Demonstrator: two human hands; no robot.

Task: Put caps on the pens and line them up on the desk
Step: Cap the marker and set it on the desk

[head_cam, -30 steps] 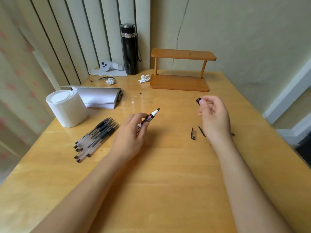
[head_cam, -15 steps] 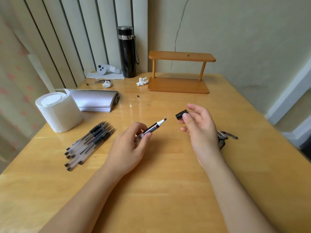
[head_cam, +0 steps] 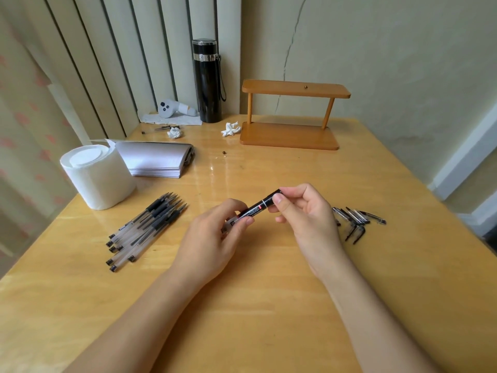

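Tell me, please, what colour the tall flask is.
The flask is black with a silver band; head view.

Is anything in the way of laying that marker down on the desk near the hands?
Nothing visible. The marker, held between left hand and right hand, hangs over bare desk; the uncapped pens lie to the left, loose caps to the right.

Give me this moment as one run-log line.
step: capping marker | left hand: grips marker barrel | right hand: pinches cap on marker tip | desk left: uncapped pens piled | desk right: loose caps
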